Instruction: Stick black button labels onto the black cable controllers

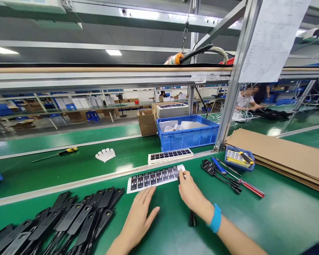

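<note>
A white sheet of black stickers (157, 177) lies on the green bench in front of me. My right hand (190, 189) has its thumb and fingers pinched at the sheet's right end, over the last sticker. My left hand (139, 214) lies flat with fingers stretched out, its fingertips at the sheet's lower edge. Under my right forearm, a black piece (192, 218) pokes out, mostly hidden. To the left lies a pile of black flat handset-like parts with cables (77, 216). Behind the sheet sits a stack of similar sticker sheets (170, 156).
A blue crate (188, 132) stands at the back by a metal post (234, 81). On the right are a red screwdriver (251, 187), black cabled parts (208, 168), a small blue tray (239, 158) and cardboard sheets (289, 156). A white glove (105, 154) lies left. A person sits far right.
</note>
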`<state>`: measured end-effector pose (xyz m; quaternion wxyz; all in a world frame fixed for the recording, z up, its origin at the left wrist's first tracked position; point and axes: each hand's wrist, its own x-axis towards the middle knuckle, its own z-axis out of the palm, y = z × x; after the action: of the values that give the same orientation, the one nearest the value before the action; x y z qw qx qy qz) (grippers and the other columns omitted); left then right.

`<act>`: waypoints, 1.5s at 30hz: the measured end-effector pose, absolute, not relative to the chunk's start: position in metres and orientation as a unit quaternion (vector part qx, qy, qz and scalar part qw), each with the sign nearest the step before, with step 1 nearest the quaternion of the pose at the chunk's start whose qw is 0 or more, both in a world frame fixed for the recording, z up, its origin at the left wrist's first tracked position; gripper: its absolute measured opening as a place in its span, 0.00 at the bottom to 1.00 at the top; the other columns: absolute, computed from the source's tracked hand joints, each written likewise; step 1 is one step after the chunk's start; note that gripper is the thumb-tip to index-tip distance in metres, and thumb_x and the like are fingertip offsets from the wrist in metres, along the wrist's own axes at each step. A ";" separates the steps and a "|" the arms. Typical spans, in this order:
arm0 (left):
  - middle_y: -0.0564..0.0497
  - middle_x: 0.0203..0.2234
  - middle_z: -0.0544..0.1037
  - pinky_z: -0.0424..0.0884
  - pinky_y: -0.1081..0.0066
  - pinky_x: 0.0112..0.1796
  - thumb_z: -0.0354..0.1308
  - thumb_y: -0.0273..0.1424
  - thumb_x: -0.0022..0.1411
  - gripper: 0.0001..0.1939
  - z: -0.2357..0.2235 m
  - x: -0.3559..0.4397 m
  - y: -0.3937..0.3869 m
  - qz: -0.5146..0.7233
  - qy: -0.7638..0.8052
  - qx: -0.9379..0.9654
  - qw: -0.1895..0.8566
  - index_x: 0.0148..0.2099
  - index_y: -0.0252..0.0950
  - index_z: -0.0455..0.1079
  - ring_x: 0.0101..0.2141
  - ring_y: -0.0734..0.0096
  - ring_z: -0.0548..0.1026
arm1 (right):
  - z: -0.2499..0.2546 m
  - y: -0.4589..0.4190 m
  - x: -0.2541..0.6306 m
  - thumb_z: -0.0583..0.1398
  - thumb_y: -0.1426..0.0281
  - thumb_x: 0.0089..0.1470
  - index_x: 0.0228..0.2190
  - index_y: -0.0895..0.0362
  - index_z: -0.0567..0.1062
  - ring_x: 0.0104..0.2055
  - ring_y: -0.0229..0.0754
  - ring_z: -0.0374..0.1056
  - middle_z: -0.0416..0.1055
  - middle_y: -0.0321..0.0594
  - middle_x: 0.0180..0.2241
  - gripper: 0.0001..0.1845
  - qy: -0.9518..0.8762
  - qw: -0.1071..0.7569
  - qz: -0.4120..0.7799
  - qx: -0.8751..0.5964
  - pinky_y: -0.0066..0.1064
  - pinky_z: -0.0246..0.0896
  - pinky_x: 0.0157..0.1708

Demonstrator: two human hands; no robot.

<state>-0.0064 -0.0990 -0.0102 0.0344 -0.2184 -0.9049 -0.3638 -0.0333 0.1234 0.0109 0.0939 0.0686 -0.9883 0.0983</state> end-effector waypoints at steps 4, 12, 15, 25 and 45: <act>0.43 0.63 0.54 0.49 0.44 0.59 0.44 0.44 0.66 0.29 -0.018 -0.022 -0.116 -0.167 -0.960 -0.222 0.037 0.65 0.38 0.51 0.63 0.51 0.47 | 0.014 0.162 -0.059 0.48 0.91 0.46 0.54 0.77 0.61 0.45 0.58 0.64 0.63 0.68 0.45 0.31 -0.995 0.087 0.040 -0.009 0.42 0.66 0.39; 0.43 0.61 0.57 0.49 0.46 0.59 0.45 0.42 0.66 0.28 -0.019 -0.018 -0.111 -0.111 -0.975 -0.192 0.015 0.65 0.38 0.52 0.62 0.52 0.49 | 0.013 0.179 -0.106 0.56 0.80 0.56 0.40 0.65 0.73 0.47 0.48 0.65 0.69 0.48 0.41 0.09 -0.993 0.087 0.080 0.005 0.45 0.61 0.47; 0.41 0.60 0.58 0.50 0.47 0.59 0.45 0.43 0.66 0.29 -0.021 -0.020 -0.112 -0.126 -0.971 -0.198 0.036 0.64 0.36 0.52 0.62 0.50 0.49 | 0.006 0.166 -0.126 0.57 0.72 0.59 0.41 0.62 0.73 0.44 0.43 0.67 0.71 0.43 0.40 0.09 -0.981 0.080 0.166 0.054 0.40 0.62 0.46; 0.39 0.59 0.61 0.53 0.47 0.57 0.47 0.49 0.63 0.33 -0.024 -0.024 -0.117 -0.130 -0.964 -0.221 0.070 0.63 0.36 0.55 0.59 0.49 0.56 | -0.016 0.168 -0.140 0.60 0.62 0.56 0.28 0.61 0.73 0.33 0.38 0.68 0.71 0.37 0.30 0.14 -0.881 0.175 0.440 -0.002 0.33 0.64 0.37; 0.33 0.36 0.70 0.65 0.57 0.39 0.54 0.31 0.60 0.13 0.031 -0.010 -0.180 0.024 -0.978 0.121 0.165 0.37 0.23 0.71 0.41 0.44 0.68 | -0.012 0.123 -0.039 0.57 0.50 0.51 0.30 0.56 0.70 0.25 0.37 0.58 0.63 0.36 0.26 0.20 -0.757 0.143 0.632 0.078 0.28 0.58 0.23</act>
<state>-0.0099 -0.1803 0.0308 0.1654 0.1210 -0.9785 0.0240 -0.0385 0.1230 -0.0118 0.1434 0.0785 -0.7572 0.6324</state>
